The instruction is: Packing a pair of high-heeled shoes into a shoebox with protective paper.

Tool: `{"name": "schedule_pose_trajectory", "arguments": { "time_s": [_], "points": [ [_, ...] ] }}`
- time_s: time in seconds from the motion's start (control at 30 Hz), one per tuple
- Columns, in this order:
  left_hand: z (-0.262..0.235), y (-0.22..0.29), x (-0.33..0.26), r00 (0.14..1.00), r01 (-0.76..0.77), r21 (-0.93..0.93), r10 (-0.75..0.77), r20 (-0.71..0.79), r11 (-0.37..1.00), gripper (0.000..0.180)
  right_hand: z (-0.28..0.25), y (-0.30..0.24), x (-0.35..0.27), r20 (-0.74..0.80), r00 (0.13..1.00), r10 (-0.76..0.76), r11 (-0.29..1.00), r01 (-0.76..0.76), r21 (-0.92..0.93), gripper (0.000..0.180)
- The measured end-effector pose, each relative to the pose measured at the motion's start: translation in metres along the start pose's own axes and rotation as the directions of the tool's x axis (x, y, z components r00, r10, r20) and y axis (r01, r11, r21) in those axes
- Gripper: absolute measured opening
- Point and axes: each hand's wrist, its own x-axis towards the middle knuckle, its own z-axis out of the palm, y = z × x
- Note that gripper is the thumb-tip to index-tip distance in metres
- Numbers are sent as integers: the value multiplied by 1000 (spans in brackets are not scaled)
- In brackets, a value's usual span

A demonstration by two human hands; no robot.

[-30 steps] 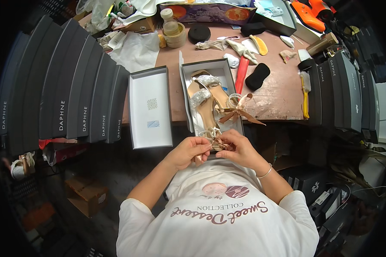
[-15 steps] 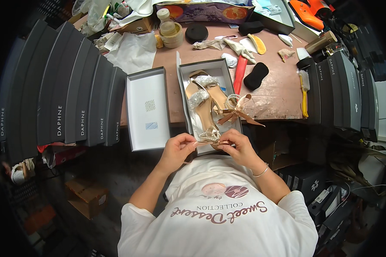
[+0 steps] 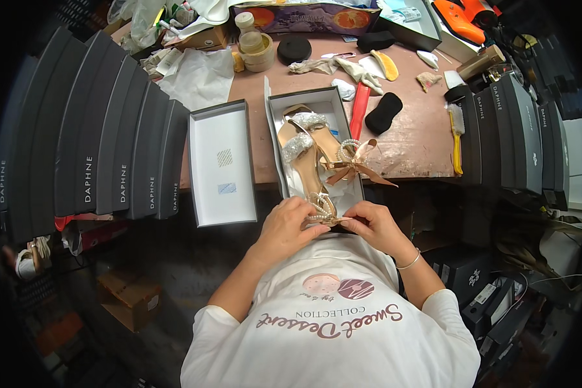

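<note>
A pair of beige-gold sandals with glittery toe bands lies in a grey-rimmed shoebox (image 3: 277,155) at the table's front edge. The nearer sandal (image 3: 307,171) has its heel end toward me, with pearl ankle straps (image 3: 322,207) there. My left hand (image 3: 288,227) is closed round those straps from the left. At the right, my right hand (image 3: 376,226) pinches a thin rose-gold ribbon (image 3: 340,220) by the heel. On the farther sandal (image 3: 326,143), a rose-gold ribbon bow (image 3: 355,169) hangs over the box's right side. My fingers hide part of the near strap.
The white-lined box lid (image 3: 223,165) lies left of the box, overhanging the table edge. Dark shoeboxes (image 3: 107,129) stand in rows on both sides. A red-handled tool (image 3: 359,110), a black pad (image 3: 384,113), a yellow brush (image 3: 458,139) and glue jars (image 3: 257,55) are on the table.
My left hand has shifted right, from pinching the ribbon's left side to holding the pearl straps. My right hand has moved slightly right with the ribbon still pinched.
</note>
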Motion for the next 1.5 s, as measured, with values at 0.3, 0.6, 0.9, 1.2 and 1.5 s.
{"name": "schedule_pose_trajectory", "arguments": {
  "time_s": [0.3,0.6,0.9,1.2,1.5],
  "points": [
    [18,-7,0,974,-53,-155,17,-226,986,12,-10,-19,-10,-57,985,-163,984,166,61,11],
    [-10,4,5,959,-276,-41,273,-82,960,34,-12,-20,-13,31,991,-126,989,123,86,15],
    [-13,21,47,812,-566,230,584,-13,792,18,-35,-36,-4,-74,975,-209,976,204,-75,11],
    [-72,36,82,784,-618,208,614,89,759,15,-33,-39,25,-114,986,-124,955,149,255,15],
    [12,4,-20,952,-214,22,213,-219,977,32,-17,7,-63,52,982,179,942,-187,277,18]
  ]
}}
